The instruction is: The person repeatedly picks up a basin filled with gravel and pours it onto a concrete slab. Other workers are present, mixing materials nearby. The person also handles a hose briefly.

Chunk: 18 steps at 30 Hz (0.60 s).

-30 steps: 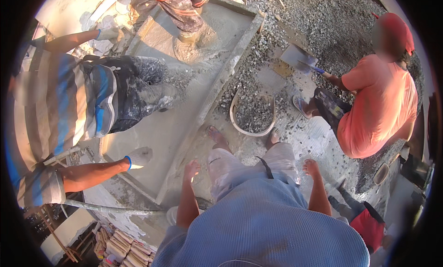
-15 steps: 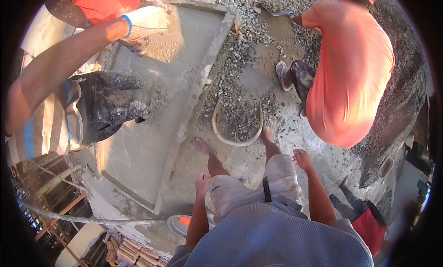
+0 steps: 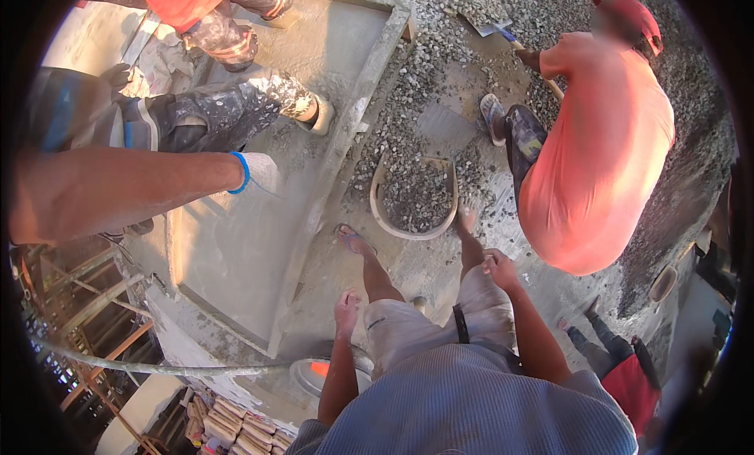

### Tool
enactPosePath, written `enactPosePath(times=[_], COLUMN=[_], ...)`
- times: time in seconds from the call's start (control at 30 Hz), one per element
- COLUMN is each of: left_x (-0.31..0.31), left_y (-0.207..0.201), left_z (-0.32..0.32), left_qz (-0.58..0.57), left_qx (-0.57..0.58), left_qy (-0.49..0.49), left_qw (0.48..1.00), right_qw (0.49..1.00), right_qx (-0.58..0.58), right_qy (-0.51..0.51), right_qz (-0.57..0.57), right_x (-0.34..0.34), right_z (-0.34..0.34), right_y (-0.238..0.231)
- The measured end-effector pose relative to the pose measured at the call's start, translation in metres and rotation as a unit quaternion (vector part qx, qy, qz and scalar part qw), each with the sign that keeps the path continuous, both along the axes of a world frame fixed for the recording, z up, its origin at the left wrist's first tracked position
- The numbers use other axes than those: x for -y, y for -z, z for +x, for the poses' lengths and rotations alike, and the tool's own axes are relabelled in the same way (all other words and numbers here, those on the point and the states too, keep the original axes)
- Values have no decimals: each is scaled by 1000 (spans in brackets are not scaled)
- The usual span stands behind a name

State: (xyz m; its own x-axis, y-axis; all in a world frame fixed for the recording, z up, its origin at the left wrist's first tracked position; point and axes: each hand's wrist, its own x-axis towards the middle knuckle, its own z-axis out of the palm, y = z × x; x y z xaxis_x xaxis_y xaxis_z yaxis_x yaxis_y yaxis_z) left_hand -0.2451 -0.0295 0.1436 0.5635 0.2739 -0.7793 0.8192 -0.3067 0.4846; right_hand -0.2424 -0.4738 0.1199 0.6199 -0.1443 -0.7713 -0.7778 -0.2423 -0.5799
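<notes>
My left hand (image 3: 346, 312) hangs beside my left thigh, its fingers loosely curled with nothing visible in them. My right hand (image 3: 501, 269) is by my right thigh, fingers bent but partly apart, also holding nothing I can see. Between and just beyond my feet stands a pale, round-ended tub (image 3: 415, 234) heaped with gravel (image 3: 416, 196). Neither hand touches it. At my right, a crouching person (image 3: 601, 148) in an orange shirt and red cap holds a shovel (image 3: 493, 28) with its blade at the gravel.
Left lies a bed of wet grey cement (image 3: 236, 255) with a raised border (image 3: 343, 141). A gloved hand (image 3: 261, 174) reaches over it; another person's legs (image 3: 259, 101) stand there. A round basin (image 3: 310, 374) is near my left elbow, stacked bags (image 3: 236, 427) below, a red-clad person (image 3: 632, 388) lower right.
My right hand has drawn in against my thigh. On the left, the gloved arm has swung nearer and a person's legs have shifted farther. The crouching person's cap and shovel show more fully.
</notes>
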Motion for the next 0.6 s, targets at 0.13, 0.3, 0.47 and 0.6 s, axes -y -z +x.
enactPosePath(times=[0.13, 0.3, 0.47, 0.6], left_x=[-38, -56, -46, -26], left_y=[0, 3, 3, 12], left_z=[-25, -40, -38, -31], left_qz=[72, 146, 169, 148], left_qx=[42, 77, 90, 81], left_qy=[2, 34, 90, 97], left_qw=[997, 986, 977, 981], right_qw=[999, 999, 994, 995], right_qx=[-11, -4, -33, -36], right_qy=[12, 24, 89, 88], right_qz=[52, 46, 55, 37], right_x=[-29, -38, -30, -12], right_z=[3, -7, -17, -20], right_y=[3, 18, 28, 34])
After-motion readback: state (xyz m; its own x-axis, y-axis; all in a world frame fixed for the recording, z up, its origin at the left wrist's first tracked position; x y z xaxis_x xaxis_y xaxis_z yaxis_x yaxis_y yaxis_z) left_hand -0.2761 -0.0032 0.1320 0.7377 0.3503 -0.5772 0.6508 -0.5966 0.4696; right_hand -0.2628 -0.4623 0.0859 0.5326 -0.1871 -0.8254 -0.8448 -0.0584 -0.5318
